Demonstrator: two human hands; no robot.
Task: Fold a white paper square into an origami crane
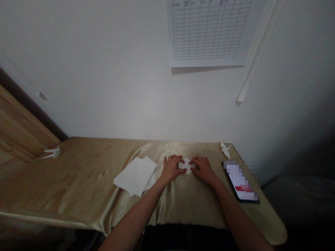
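Observation:
A small white piece of folded paper [187, 166] lies on the gold cloth between my two hands. My left hand [172, 168] has its thumb and forefinger curved onto the paper's left side. From the right, my right hand [203, 168] grips the opposite side in the same way, thumb below and forefinger above. The fingertips of the two hands are close together across the paper. Just left of my left hand is a loose stack of white paper sheets [136, 176], some turned at an angle.
A phone [240, 183] with a lit, partly blurred screen lies to the right. Behind it rests a folded paper bird [225, 150]. Another white folded paper piece [52, 152] sits at the far left. A printed grid sheet [208, 35] hangs on the wall behind the cloth-covered table [65, 184].

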